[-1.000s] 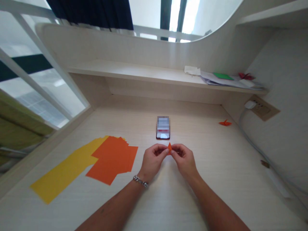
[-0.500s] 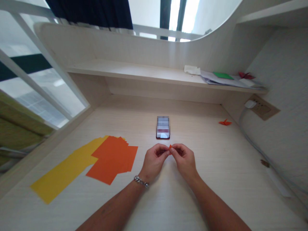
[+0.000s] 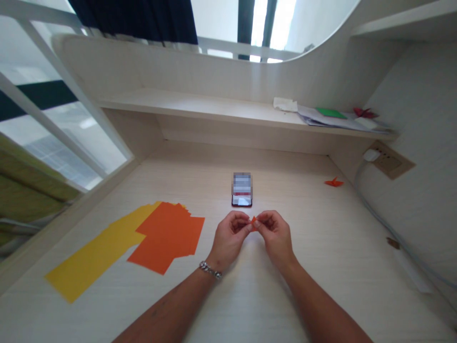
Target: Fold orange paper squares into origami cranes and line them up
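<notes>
A small folded piece of orange paper (image 3: 253, 223) is pinched between my two hands over the middle of the desk. My left hand (image 3: 231, 237), with a metal chain bracelet (image 3: 210, 270) at the wrist, is closed on its left side. From the right, my right hand (image 3: 277, 236) grips it between thumb and forefinger. Much of the paper is covered by my fingertips, so its exact folds cannot be made out. Just beyond my hands lies a phone (image 3: 242, 189) with its screen lit.
Overlapping orange sheets (image 3: 171, 238) and yellow sheets (image 3: 89, 259) lie to the left. A folded orange paper figure (image 3: 334, 182) rests at the far right. A shelf (image 3: 196, 105) along the back holds papers (image 3: 330, 120). A grey cable (image 3: 371, 205) hangs from the wall socket (image 3: 392, 159).
My right hand has shifted slightly to the right, and a little more of the orange paper shows between my fingers. The phone and sheets have stayed in place.
</notes>
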Tool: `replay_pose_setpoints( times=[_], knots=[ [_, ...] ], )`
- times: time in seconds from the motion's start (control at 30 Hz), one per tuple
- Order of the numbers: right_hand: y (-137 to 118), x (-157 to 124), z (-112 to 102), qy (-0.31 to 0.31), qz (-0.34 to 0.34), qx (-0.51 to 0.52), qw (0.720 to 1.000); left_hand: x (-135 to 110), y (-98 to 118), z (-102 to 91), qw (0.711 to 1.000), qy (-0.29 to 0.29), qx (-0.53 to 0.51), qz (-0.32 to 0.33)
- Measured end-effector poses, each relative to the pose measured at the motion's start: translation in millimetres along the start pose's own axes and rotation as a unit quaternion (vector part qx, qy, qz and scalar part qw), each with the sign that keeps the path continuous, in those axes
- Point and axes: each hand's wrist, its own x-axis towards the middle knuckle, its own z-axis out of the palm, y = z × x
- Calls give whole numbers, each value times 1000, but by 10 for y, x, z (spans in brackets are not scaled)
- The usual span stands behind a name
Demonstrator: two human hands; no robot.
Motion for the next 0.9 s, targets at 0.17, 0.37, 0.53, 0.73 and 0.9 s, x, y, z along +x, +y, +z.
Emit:
replay_pose_setpoints(
  times=[0.17, 0.37, 0.53, 0.73, 0.9],
  knots=[
    [13, 43, -46, -43, 53, -15, 998, -6, -16, -4, 1000, -9, 6, -12],
    [-14, 62, -96, -37, 39, -124, 991, -25, -19, 12, 999, -34, 1, -32],
    [-8, 62, -71, -44, 57, -82, 994, 9, -7, -7, 999, -16, -10, -40],
    [35, 75, -85, -87, 96, -56, 990, 53, -29, -49, 997, 16, -26, -68],
    [-16, 45, -96, -101, 81, -108, 986, 54, -43, -54, 995, -20, 17, -93]
  ],
)
